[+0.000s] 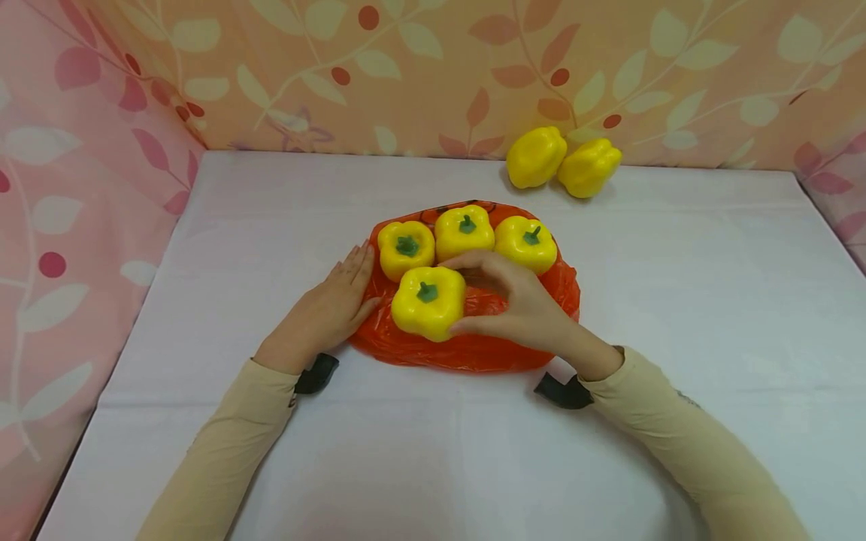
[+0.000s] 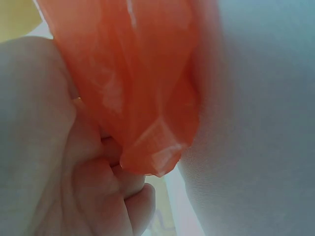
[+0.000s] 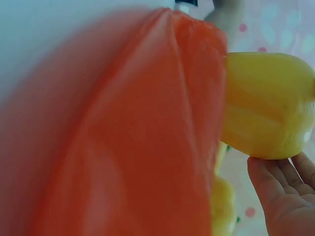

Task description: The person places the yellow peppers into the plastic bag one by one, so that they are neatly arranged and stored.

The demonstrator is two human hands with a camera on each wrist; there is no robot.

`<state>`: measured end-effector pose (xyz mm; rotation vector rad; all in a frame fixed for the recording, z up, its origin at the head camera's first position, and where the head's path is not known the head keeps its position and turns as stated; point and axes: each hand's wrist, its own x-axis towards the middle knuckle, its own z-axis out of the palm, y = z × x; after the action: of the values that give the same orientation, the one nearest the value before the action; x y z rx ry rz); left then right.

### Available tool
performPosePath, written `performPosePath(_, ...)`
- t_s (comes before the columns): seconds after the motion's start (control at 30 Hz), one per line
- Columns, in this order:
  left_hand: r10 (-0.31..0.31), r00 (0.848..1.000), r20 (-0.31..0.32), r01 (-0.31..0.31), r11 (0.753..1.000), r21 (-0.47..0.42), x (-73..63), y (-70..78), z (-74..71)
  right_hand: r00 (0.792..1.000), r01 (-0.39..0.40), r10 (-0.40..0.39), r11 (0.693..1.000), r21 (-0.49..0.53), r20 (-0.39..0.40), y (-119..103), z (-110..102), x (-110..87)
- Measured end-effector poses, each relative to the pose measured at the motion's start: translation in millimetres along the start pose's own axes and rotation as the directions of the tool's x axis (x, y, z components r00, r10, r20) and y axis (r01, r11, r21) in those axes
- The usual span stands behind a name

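While the right hand (image 1: 517,304) pinches a yellow pepper (image 1: 440,314) just below the frame's centre, the left hand (image 1: 333,306) rests straight fingers, close together, against the red bag (image 1: 467,357). The pepper (glossy, probably light and firm) could slip; grip its broad sides.

- A bare left hand (image 2: 69,167) fills the side from 7 to 10 o'clock, its fingers reaching toward 5 o'clock.
- A thin, glossy, orange-red plastic bag (image 2: 133,83) hangs in from 12 o'clock, touching the hand; its creased, folded tip ends just below the centre, partly covering some fingers.
- A pale, finely textured white cloth surface (image 2: 261,128) spans 1 to 5 o'clock.
- A blurred yellow-tan patch (image 2: 17,17) shows at 10:30, too indistinct to identify.
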<state>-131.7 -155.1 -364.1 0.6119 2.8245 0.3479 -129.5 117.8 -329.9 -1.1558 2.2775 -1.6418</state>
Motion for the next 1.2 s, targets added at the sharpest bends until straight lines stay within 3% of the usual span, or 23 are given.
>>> performPosePath(0.57, 0.007, 1.0, 0.001, -0.007, 1.0, 0.001, -1.6, -0.2, -0.2, 0.99, -0.102, 0.109, 0.992, -0.079, 0.086, 10, 22, 11.0)
performPosePath(0.93, 0.024, 1.0, -0.018, -0.024, 1.0, 0.001, -1.3, -1.8, 1.4, 0.992, -0.085, 0.086, 0.996, -0.016, 0.094, 16, 25, 15.8)
performPosePath(1.2, 0.016, 1.0, -0.007, -0.016, 1.0, 0.002, -1.5, -1.4, 0.9, 0.993, -0.082, 0.094, 0.984, -0.156, 0.069, 18, 23, 16.6)
